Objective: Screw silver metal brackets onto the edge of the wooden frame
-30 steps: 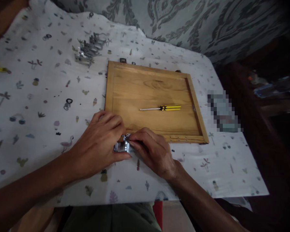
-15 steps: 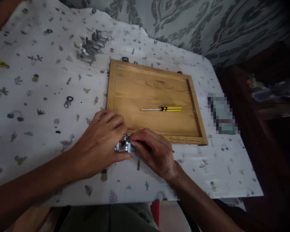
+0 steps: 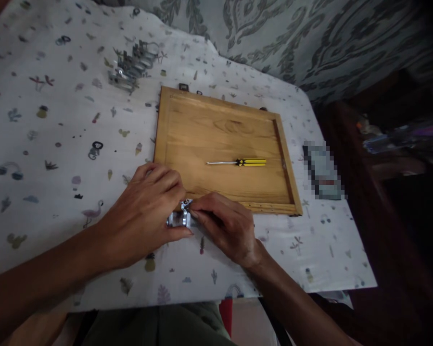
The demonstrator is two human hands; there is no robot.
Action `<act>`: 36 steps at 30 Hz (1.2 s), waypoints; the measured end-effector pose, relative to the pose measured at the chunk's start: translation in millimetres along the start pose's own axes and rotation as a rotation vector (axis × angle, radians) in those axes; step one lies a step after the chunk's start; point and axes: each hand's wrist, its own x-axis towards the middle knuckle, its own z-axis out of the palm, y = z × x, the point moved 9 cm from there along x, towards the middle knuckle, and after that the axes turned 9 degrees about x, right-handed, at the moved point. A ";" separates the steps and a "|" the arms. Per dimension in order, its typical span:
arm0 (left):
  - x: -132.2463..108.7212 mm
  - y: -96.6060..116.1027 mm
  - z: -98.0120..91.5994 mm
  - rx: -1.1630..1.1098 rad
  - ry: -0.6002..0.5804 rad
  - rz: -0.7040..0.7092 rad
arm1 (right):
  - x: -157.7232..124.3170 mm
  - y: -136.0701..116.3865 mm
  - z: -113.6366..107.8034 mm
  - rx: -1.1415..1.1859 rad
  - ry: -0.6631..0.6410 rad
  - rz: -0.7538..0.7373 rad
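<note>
Left hand (image 3: 147,209) first, as I see it from beside the bench (image 3: 104,283): it curves over the near edge of a framed wooden panel (image 3: 202,129), knuckles up, thumb stretched out below, with a shiny metal fitting (image 3: 179,220) gripped between thumb and fingers. Against that fitting, from the other side, the right hand (image 3: 227,226) has thumb and forefinger pressed together at their tips, touching or nearly touching the metal; whether something tiny is caught between them, I cannot tell. Fitting and hands are at the panel's near edge, left of its middle, and along that edge to the right runs a line of small dark marks. Inside the raised frame lies a screwdriver (image 3: 250,162), its yellow and black handle to the right and its shaft pointing left. Beyond the panel's far left corner, a cluster of similar metal fittings (image 3: 133,66) stands in a slanting row on the bench's printed white cloth (image 3: 68,163). To the right of the panel, well apart from the hands, lies a blurred-out flat object (image 3: 323,170).
</note>
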 end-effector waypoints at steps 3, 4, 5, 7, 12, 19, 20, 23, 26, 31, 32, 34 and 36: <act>-0.1 -0.3 -0.1 0.003 0.010 0.001 | 0.1 -1.2 -0.1 0.001 0.006 -0.004; -0.2 -0.6 -0.3 0.003 0.015 -0.001 | 0.4 -1.7 0.1 0.001 0.006 -0.009; -0.4 -0.7 -0.5 0.004 0.017 -0.001 | 0.6 -2.1 0.3 0.002 0.006 -0.014; -0.8 -1.0 -0.5 0.004 0.014 -0.001 | 1.1 -2.9 0.9 0.008 0.000 -0.027; -0.9 -0.5 -1.6 -0.001 0.014 0.008 | 2.4 -4.1 2.2 -0.016 -0.025 -0.042; -0.8 -1.4 -1.0 -0.016 0.028 -0.008 | 1.2 -9.8 3.6 -0.085 -0.052 -0.102; -0.7 -1.2 -1.1 -0.014 0.031 -0.006 | 1.1 -10.1 3.9 -0.085 -0.057 -0.109; -0.2 -0.8 -1.5 -0.008 0.032 -0.002 | 1.3 -9.0 4.3 -0.069 -0.060 -0.110; -0.1 0.1 -1.8 -0.009 0.019 0.010 | 2.0 -6.4 2.8 -0.038 -0.042 -0.100; -1.1 -0.1 -2.1 -0.012 0.008 0.009 | 2.0 -5.7 1.4 0.006 -0.014 -0.122; -1.2 -0.5 -1.5 -0.009 0.004 0.006 | 1.8 -5.7 1.3 0.005 -0.012 -0.123; -0.9 -1.1 -0.3 -0.002 -0.003 0.003 | 1.3 -5.6 0.2 0.000 -0.002 -0.114; -0.6 -1.2 1.0 0.003 -0.012 0.007 | 0.8 -4.1 -1.4 -0.002 0.010 -0.082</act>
